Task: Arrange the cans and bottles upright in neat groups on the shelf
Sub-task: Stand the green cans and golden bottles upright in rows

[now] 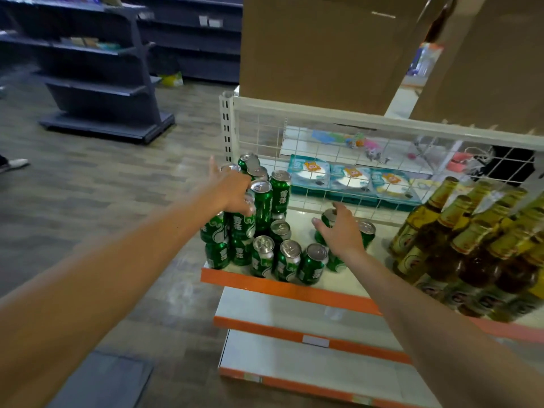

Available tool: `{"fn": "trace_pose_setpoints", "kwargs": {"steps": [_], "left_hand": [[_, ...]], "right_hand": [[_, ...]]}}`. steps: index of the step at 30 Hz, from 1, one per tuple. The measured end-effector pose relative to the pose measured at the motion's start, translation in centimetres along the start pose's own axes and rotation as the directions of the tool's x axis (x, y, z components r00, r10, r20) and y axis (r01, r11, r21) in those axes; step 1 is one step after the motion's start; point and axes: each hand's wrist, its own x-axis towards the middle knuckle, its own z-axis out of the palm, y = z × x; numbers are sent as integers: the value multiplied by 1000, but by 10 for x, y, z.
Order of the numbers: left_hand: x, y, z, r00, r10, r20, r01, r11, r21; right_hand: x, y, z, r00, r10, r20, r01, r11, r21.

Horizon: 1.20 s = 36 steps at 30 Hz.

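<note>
Steadying the stacked green cans [259, 213], the left hand [232, 189] is pressed open against them, while a lone can [328, 222] is seemingly grasped by the right hand's [341, 231] fingers [319, 226] for regrouping on the shelf [291, 288].

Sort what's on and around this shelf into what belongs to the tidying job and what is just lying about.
Job:
green cans, stacked at the shelf's left end
amber bottles, grouped at the right
orange-edged shelf
left hand on the stack
right hand over a can

Lying about:
blue toy packs behind the wire grid
cardboard boxes above

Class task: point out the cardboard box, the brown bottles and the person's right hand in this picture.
cardboard box [323, 48], head view, on its front face
brown bottles [471, 245], head view, on one bottle's shoulder
right hand [343, 231], head view, on the back of the hand
</note>
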Motion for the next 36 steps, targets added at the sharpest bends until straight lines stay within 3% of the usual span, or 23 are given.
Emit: {"fn": "trace_pose_setpoints", "kwargs": {"steps": [10, 14, 20, 23, 27, 32, 36], "left_hand": [[7, 0, 37, 989, -100, -105, 73, 968, -239], [0, 3, 29, 981, -143, -132, 107, 963, -249], [-5, 26, -12, 970, -97, -224, 30, 958, -285], [-6, 51, -37, 974, -83, -213, 7, 942, -335], [1, 98, -55, 978, -30, -205, -51, 923, -382], [25, 155, -51, 972, 92, -217, -171, 909, -380], [41, 184, -39, 971, 119, -207, -189, 912, -363]], "right_hand": [[-22, -38, 37, 985, -115, 132, 119, 993, -22], [-25, -52, 46, 977, -144, 159, 145, 989, 4], [-24, -71, 43, 968, -193, 159, 171, 975, 142], [-24, -78, 31, 979, -184, 86, 151, 942, 301], [-22, -65, 5, 990, -126, -55, 137, 930, 340], [-19, -10, -36, 986, -24, -163, 69, 959, 274], [-21, 52, -54, 965, 140, -222, -80, 963, 258]]}}
